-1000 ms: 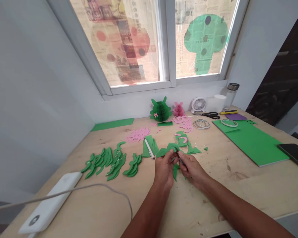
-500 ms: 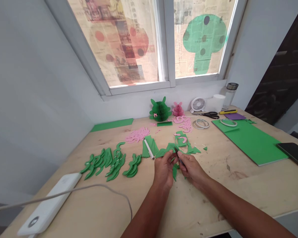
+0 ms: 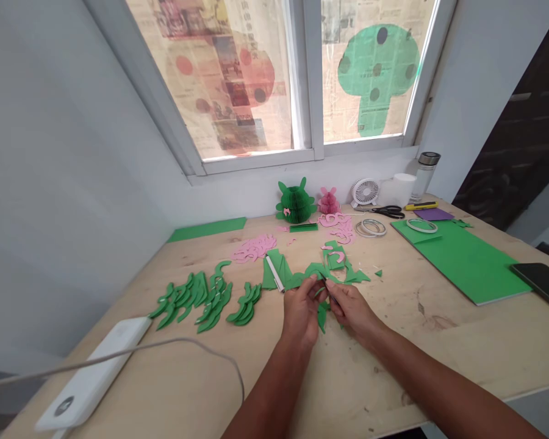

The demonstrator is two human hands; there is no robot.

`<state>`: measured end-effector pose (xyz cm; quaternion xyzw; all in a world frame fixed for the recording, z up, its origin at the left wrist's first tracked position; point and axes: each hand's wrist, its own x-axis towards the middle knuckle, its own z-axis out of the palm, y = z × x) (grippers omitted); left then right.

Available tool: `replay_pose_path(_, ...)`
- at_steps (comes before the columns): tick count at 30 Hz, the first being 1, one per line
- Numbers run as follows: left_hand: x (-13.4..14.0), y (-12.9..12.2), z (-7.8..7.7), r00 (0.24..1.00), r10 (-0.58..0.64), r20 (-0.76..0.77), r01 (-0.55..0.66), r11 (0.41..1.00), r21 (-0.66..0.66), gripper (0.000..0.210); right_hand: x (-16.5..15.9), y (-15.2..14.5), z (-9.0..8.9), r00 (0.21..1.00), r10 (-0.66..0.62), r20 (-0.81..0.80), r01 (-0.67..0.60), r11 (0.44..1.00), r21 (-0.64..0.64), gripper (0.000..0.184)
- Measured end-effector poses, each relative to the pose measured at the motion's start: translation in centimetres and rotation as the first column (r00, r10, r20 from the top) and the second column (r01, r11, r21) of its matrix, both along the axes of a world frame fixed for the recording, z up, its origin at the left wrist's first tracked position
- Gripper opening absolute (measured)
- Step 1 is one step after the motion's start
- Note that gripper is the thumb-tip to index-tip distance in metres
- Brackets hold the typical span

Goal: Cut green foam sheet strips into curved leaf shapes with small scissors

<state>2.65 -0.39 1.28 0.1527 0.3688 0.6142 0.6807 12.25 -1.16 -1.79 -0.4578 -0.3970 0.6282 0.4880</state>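
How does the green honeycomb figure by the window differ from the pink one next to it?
The green figure is larger and wider than the pink figure. The green one has a small pink bit on its front; the pink one is all pink. Both stand upright on the table near the wall, each with ear-like points on top.

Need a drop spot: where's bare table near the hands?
Bare wood lies between the right hand and the green sheet, and along the near edge beside the cable. It is crowded ahead of the left hand: green cutouts, scraps.

Two honeycomb figures [image 3: 295, 203], three tape rings [image 3: 371, 227], one fan [image 3: 365, 192].
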Motion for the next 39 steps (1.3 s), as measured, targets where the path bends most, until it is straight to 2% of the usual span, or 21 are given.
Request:
replay_pose_path(15,0.2,0.1,-0.8,1.000,0.002,-0.012,-0.002,1.000,0.000,0.018,0.1,0.0,0.1,1.000,-0.003,-0.001,0.003,1.000,0.011,0.046)
replay_pose_path(32,0.6,0.0,-1.0,0.999,0.037,-0.024,-0.036,0.999,0.038,0.017,0.0,-0.1,0.4,1.000,-0.010,-0.026,0.009,1.000,-0.003,0.051)
replay_pose_path(39,0.8,-0.1,-1.1,0.998,0.051,-0.032,-0.049,0.998,0.046,0.021,0.1,0.0,0.1,0.998,-0.019,-0.053,0.019,1.000,0.000,0.048)
